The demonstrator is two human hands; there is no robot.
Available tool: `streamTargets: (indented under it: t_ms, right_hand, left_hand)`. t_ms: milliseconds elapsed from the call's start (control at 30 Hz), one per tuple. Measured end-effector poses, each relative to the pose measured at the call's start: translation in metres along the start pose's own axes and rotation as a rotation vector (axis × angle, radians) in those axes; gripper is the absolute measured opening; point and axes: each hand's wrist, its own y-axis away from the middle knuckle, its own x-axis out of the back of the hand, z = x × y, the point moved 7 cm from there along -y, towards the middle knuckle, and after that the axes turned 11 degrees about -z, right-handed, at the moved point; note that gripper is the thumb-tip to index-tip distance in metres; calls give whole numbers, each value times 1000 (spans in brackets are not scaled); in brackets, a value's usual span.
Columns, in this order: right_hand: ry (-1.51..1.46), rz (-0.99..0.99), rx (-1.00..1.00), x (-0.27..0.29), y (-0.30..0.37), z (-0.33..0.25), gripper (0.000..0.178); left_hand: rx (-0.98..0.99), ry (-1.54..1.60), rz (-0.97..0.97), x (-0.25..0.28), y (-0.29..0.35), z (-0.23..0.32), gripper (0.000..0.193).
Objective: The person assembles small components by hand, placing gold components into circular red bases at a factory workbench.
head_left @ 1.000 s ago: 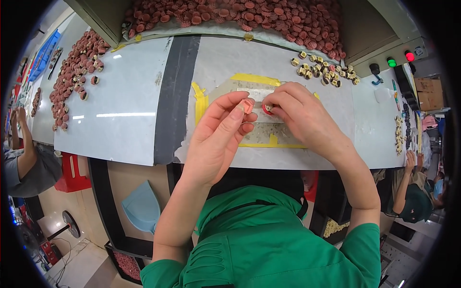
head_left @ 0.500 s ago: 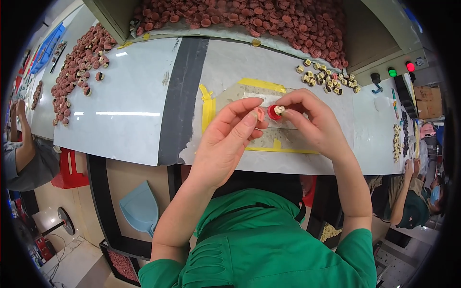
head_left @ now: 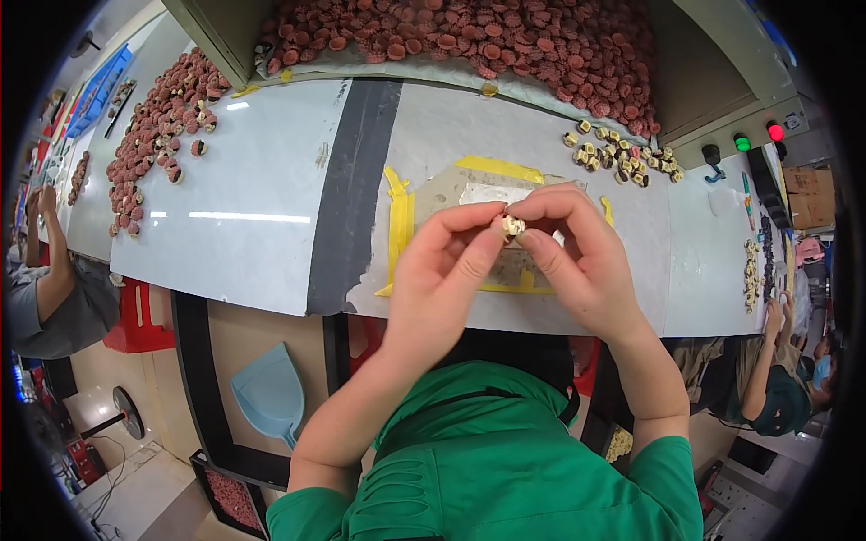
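Over the taped work area, my left hand and my right hand meet at their fingertips. The left thumb and fingers pinch a small pink cup-shaped shell, mostly covered by the fingers. A small cream piece sits against it, gripped by the right thumb and fingertips. How deep the piece sits in the shell is hidden. Beyond my right hand, several loose cream-and-black pieces lie scattered on the table.
A large heap of pink shells fills the bin at the back. Shells with cream-and-dark insides are piled at the left. Yellow tape frames the work area. Below the table is a blue dustpan. Other people work at left and right.
My hands have come together, bringing the pink shell and cream piece from apart into contact. The red round thing beneath them no longer shows. The view has shifted slightly.
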Motion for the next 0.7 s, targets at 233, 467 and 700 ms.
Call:
streamTargets:
  t_ms: [233,467,700]
  right_hand:
    - [64,78,41,-2,11,8,24]
    - [20,-49,12,8,2,1,24]
    - [36,-156,52,11,0,9,21]
  left_hand:
    - [-148,-185,2,-8,1,15,25]
    - [-32,-118,-118,-10,-5,12,39]
    - [71,-117,-142,-16,-9,13,50]
